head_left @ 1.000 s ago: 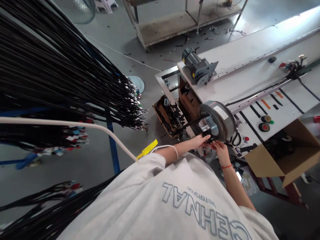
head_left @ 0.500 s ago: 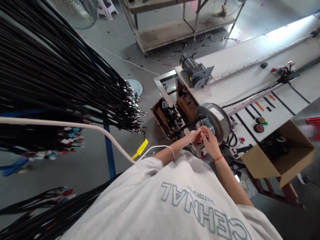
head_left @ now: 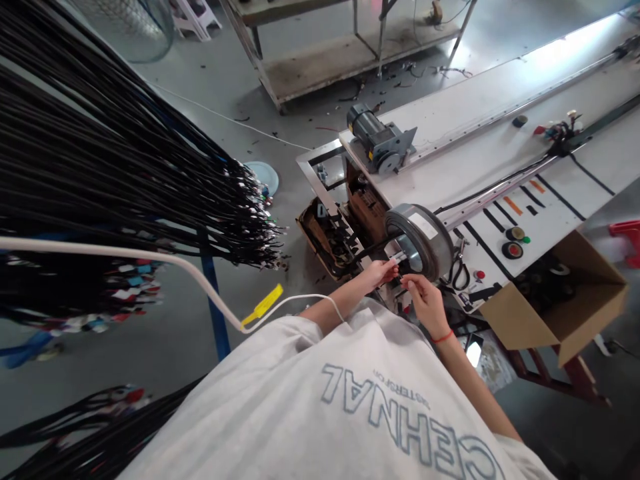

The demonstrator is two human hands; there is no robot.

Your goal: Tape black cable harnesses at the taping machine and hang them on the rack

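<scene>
Drawn back from across my left hand [head_left: 379,273], my right hand [head_left: 426,300] now sits just beside it. Head view: both hands, held close together, seemingly for fingertip work, have curled, nearly closed fingers by the opening of a large grey roll [head_left: 436,247] at the near end of the white table [head_left: 445,172]; whether they grip anything, I cannot tell. Scissors [head_left: 461,259] lie beside the roll, and black and orange strips [head_left: 513,206] line the table's edge, presumably to stay within reach.

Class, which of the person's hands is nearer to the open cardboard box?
Right. The right hand is to the left of the cardboard box, apart from it. The left hand is farther left, on the far side of the right hand from the box.
</scene>
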